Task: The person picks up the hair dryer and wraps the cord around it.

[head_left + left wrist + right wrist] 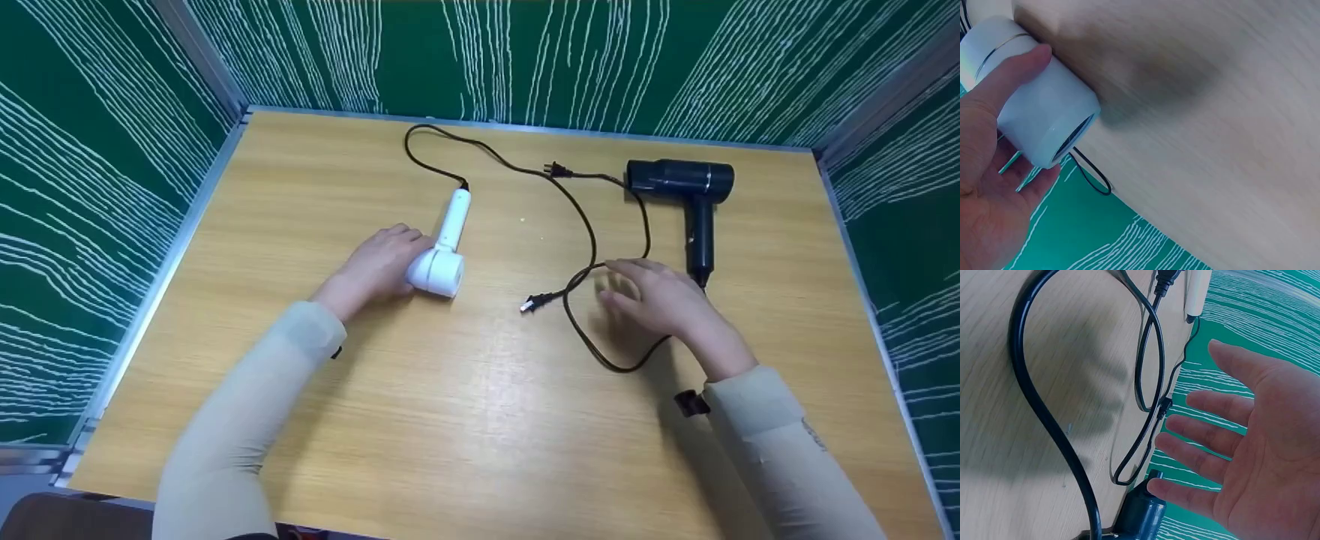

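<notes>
A white hair dryer (439, 271) lies left of the table's middle, its handle toward the back. My left hand (384, 261) holds the left end of its head. In the left wrist view the thumb (1027, 66) crosses the white barrel (1050, 107), and the other fingers are partly hidden beyond it. My right hand (660, 298) hovers over the black cords (581, 341), holding nothing. Its palm and spread fingers show in the right wrist view (1202, 433). Just past this hand lies a black hair dryer (701, 202), handle toward the front.
One black plug (538, 301) with a light tip lies left of the right hand; another plug (556, 171) sits farther back. The cords cross each other on the wooden table (480, 435). Green walls with white streaks (525, 67) enclose the back and both sides.
</notes>
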### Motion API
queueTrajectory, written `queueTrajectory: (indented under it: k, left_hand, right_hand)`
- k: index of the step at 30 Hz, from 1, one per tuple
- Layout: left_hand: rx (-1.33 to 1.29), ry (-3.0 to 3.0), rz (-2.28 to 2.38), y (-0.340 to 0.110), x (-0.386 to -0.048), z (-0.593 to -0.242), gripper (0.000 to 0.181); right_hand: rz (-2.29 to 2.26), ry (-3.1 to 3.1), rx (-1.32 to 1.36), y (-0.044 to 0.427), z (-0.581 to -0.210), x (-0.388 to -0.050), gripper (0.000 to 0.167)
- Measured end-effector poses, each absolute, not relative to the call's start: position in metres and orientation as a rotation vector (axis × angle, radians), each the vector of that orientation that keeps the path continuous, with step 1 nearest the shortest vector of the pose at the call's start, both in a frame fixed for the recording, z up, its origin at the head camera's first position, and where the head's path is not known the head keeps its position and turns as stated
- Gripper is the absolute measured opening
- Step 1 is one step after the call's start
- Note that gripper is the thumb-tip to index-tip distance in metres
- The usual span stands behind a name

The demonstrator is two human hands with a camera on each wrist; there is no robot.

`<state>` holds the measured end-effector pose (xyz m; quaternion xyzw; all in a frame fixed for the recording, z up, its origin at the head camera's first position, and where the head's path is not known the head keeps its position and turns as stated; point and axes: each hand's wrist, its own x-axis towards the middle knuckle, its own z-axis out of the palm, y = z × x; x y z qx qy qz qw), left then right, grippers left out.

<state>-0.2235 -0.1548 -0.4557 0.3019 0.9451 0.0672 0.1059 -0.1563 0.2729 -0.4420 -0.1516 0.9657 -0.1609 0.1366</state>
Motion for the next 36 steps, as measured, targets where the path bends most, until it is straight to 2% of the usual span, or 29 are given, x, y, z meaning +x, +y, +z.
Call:
queueTrajectory:
  k: [10, 15, 25, 31, 36]
  left_hand:
    - [1.029, 2.862, 0.114, -0.164, -0.223, -0.458, 0.061]
    - [1.09, 2.943, 0.071, -0.171, -0.222, -0.456, 0.065]
    - [1.278, 3.027, -0.153, -0.176, -0.217, -0.438, 0.064]
    - [1.478, 3.072, -0.316, -0.179, -0.215, -0.43, 0.069]
    - [1.644, 3.096, -0.545, -0.176, -0.215, -0.425, 0.067]
  right_hand:
    - [-0.452, 2.81, -0.473, 0.27, -0.444, -0.16, 0.063]
    - [-0.457, 2.807, -0.477, 0.266, -0.44, -0.162, 0.062]
    - [-0.514, 2.814, -0.515, 0.25, -0.428, -0.166, 0.062]
    - [-0.549, 2.962, -0.77, 0.232, -0.419, -0.173, 0.057]
    - [-0.527, 3.052, -1.09, 0.217, -0.412, -0.183, 0.06]
